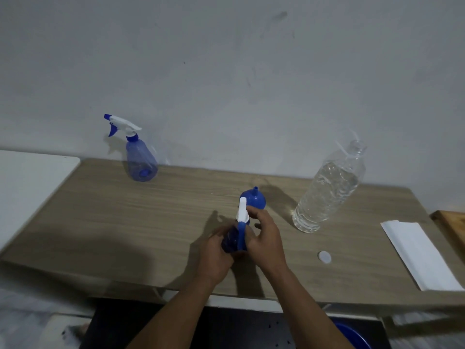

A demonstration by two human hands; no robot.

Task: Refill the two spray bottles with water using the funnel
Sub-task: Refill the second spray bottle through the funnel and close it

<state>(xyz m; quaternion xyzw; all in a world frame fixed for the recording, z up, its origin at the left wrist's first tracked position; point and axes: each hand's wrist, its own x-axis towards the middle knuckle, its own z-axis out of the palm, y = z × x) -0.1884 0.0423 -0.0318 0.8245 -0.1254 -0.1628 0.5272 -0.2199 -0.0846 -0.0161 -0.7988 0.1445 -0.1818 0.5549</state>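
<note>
Two spray bottles are in play: the far bottle (142, 159) stands upright at the back left of the table (113, 222), close to the wall, and the held bottle (230, 240) is in your hands over the table's middle. Your left hand (216, 254) curls round its blue body, while your right hand (264, 238) curls round the neck just below the white spray head (242, 210), apparently to unscrew it (whether the thread has given, I cannot tell). Expect light, thin plastic that dents when squeezed, so grip the body low and twist at the neck, not the trigger. The funnel (254, 199) sits mouth-down just behind your hands. The water bottle (329, 190), uncapped and well filled, stands to the right. It will likely be heavy and soft-sided, so take it round the middle.
</note>
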